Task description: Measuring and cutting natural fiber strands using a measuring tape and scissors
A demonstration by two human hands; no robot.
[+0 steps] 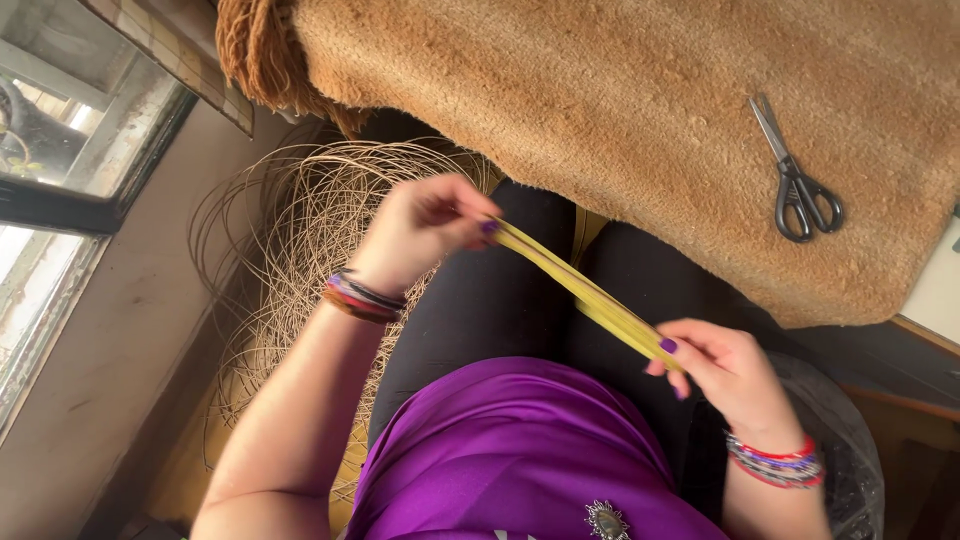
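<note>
A bundle of flat yellow straw strips [585, 292] is stretched taut between both hands above my lap in black trousers. My left hand [425, 225] pinches the upper end of the strips with its fingertips. My right hand [725, 370] grips the lower end between thumb and fingers. Both wrists wear several coloured bangles. A purple top covers my front at the bottom of the view.
A loose coil of thin tan fibres [300, 250] lies on the floor to the left. A brown fuzzy blanket [640, 110] covers the surface ahead, with black-handled scissors [797, 180] on it. A window [70, 130] is at the left.
</note>
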